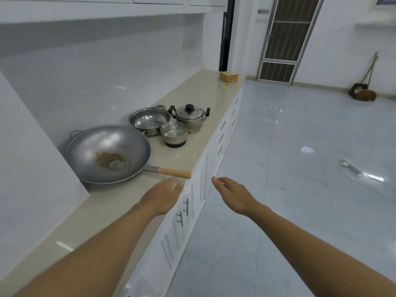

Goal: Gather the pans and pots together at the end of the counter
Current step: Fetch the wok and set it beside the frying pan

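A large grey wok with a brown stain inside lies on the beige counter, its wooden handle pointing toward the counter's front edge. Behind it stand a steel pan, a small pot with a glass lid and a lidded steel pot with black handles, all close together. My left hand hovers flat just below the wok handle's tip, holding nothing. Over the cabinet fronts, my right hand is empty, its fingers loosely curled.
A white wall block stands left of the wok. Farther along the counter lie a small wooden box and a yellow item. White cabinet drawers run below the counter. On the tiled floor lie a white object and a dustpan.
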Available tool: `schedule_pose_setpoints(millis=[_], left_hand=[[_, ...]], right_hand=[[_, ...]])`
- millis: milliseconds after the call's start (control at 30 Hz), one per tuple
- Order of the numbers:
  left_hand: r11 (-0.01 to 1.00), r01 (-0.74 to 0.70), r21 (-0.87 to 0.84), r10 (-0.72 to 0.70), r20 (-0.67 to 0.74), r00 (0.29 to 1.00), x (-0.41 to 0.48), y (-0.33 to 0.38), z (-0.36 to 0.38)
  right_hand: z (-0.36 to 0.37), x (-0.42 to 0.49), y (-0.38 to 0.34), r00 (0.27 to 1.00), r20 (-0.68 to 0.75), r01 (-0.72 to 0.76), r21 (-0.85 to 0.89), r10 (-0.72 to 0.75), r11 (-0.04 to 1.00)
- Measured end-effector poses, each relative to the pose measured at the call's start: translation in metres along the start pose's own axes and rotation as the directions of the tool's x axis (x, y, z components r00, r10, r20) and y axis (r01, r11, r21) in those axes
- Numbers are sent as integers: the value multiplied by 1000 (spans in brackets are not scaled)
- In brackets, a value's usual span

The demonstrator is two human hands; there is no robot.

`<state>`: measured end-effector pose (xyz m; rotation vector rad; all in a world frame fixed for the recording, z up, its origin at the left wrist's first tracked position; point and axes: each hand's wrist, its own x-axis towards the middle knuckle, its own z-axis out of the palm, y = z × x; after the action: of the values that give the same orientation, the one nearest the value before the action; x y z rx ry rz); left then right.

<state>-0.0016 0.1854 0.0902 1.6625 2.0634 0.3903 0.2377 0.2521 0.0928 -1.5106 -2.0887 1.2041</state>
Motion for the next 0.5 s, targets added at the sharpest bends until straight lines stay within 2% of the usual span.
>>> schedule_pose_setpoints(millis=[267,500], left_hand=[[997,56,-55,-56,-8,998,65,-34,-27],[962,246,-118,-255,-72,964,105,-66,-30]], right_hand=[[7,103,-22,997,72,7,-19,-6,1000],[16,188,-36,976,214,64,-60,-49,996]])
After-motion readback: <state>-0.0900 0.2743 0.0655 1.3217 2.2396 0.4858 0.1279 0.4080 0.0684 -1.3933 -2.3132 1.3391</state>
